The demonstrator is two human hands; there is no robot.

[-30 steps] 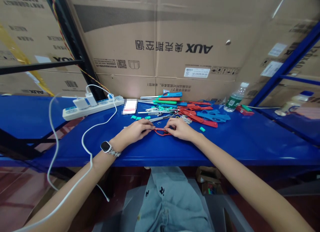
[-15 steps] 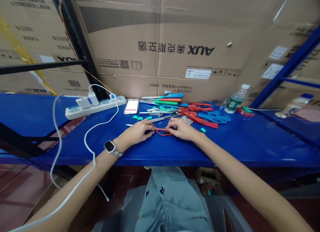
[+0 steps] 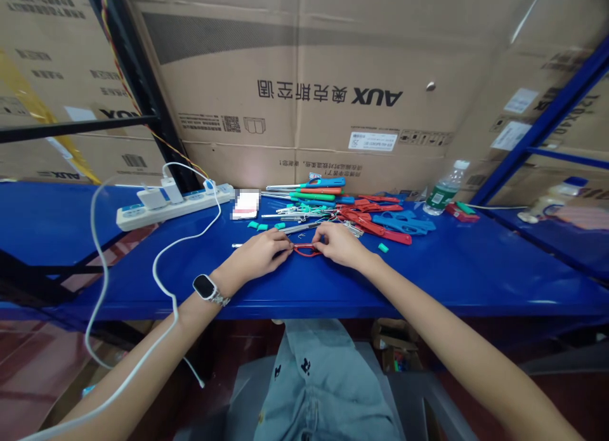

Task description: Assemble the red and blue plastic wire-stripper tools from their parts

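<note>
A red lighter handle [image 3: 307,253] with a looped grip lies low over the blue table between my two hands. At its left end, the fingers of my left hand [image 3: 269,250] are closed on it. My right hand [image 3: 340,243] pinches the other end, and its fingertips hide part of the piece. A thin metal rod tip [image 3: 236,245] pokes out beyond my left hand; whether it belongs to the held handle I cannot tell. Just behind my hands lie a grey metal rod [image 3: 302,227], small green caps [image 3: 280,225] and several red handle shells [image 3: 373,222].
Assembled stick lighters [image 3: 323,183] and blue handle shells [image 3: 404,222] lie toward the back. A power strip [image 3: 178,207] with white cables stands left; one cable crosses over my left forearm. A water bottle [image 3: 440,193] stands right. Large cardboard boxes [image 3: 295,54] form the back wall.
The view has shifted slightly. Both hands keep hold of the red lighter handle; the right fingers have moved a little, showing less of a dark spot near its right end.
</note>
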